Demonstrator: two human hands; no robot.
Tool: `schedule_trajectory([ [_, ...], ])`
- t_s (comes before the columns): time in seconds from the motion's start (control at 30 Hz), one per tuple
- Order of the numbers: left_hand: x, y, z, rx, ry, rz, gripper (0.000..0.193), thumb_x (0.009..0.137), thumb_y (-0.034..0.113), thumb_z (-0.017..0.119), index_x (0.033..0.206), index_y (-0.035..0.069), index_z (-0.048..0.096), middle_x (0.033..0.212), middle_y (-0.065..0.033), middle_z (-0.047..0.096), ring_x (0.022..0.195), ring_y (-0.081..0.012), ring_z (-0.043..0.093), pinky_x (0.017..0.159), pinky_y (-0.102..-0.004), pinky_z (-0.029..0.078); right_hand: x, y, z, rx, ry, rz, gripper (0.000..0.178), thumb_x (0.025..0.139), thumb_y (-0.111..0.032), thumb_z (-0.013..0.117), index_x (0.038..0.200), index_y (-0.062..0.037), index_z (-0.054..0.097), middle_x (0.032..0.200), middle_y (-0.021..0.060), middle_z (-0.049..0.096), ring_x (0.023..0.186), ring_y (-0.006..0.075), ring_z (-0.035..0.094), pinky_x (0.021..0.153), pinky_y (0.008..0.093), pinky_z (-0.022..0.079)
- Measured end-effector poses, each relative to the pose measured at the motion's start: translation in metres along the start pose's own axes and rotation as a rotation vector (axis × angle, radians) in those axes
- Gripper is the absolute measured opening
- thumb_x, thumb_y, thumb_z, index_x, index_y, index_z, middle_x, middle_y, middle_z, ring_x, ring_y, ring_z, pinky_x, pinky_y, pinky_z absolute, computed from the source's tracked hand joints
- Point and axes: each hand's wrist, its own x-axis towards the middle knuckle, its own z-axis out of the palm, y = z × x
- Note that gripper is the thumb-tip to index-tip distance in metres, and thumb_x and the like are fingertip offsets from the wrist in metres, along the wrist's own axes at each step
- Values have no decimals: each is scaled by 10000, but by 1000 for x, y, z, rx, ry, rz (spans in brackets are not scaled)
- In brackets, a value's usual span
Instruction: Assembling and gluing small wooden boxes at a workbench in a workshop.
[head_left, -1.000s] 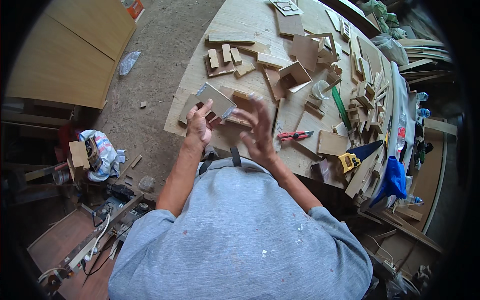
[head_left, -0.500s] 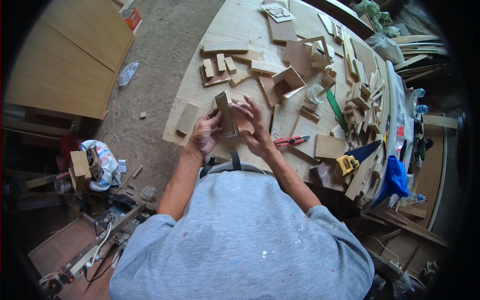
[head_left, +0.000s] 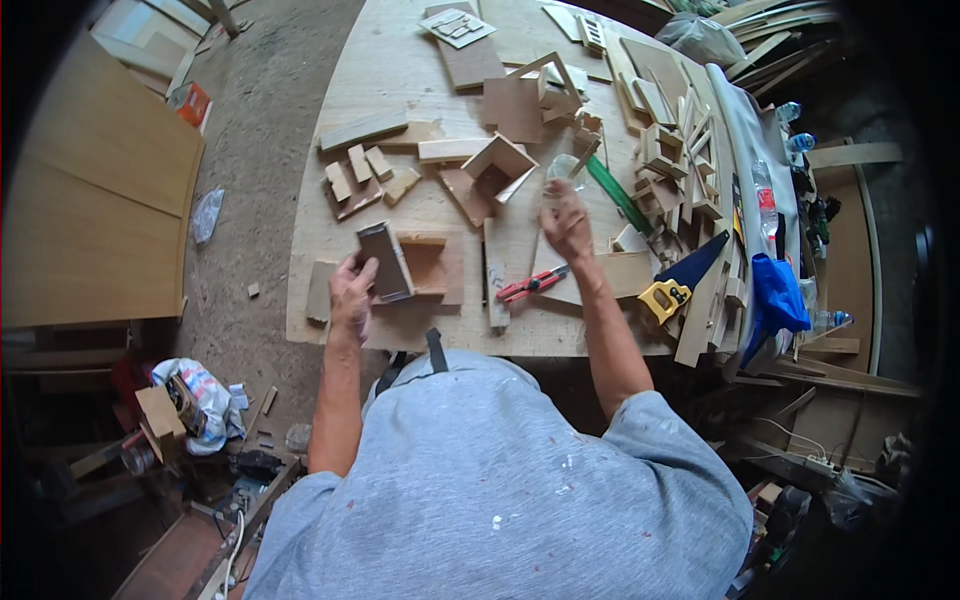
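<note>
My left hand (head_left: 350,297) grips a small wooden panel (head_left: 383,262), dark on its face with a pale edge, tilted up above the near left of the table. Just right of that panel lies a small open wooden box piece (head_left: 428,262) on a brown board. My right hand (head_left: 568,228) reaches out to a clear plastic cup (head_left: 562,168), its fingers drawn together at the cup's near side. Whatever those fingers hold, if anything, is too small and blurred to make out. A red utility knife (head_left: 532,285) lies below the right hand.
Small wood blocks (head_left: 358,170) sit on a brown board at left. Beyond them are an open box (head_left: 498,170) and a square frame (head_left: 550,85). A green strip (head_left: 618,193), a yellow-handled saw (head_left: 665,298) and stacked offcuts (head_left: 670,155) crowd the right side.
My right hand has left the panel and moved right to the plastic cup. My left hand still holds the panel, now turned darker side up. The view has shifted right.
</note>
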Motion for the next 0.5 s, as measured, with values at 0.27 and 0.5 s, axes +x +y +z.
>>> schedule_trajectory([
  [0.27, 8, -40, -75, -6, 394, -16, 311, 965, 185, 586, 1245, 51, 572, 1109, -67, 642, 1021, -205, 614, 887, -386, 468, 78, 104, -24, -29, -465, 315, 530, 831, -194, 660, 1284, -27, 441, 1230, 201, 626, 905, 293, 680, 665, 389, 567],
  [0.5, -8, -76, -109, -22, 611, -28, 297, 952, 172, 596, 1232, 75, 575, 1136, -78, 633, 1061, -230, 601, 894, -433, 466, 101, 110, -18, -41, -701, 434, 436, 774, -154, 620, 1163, 12, 516, 868, 134, 625, 612, 201, 613, 495, 341, 484],
])
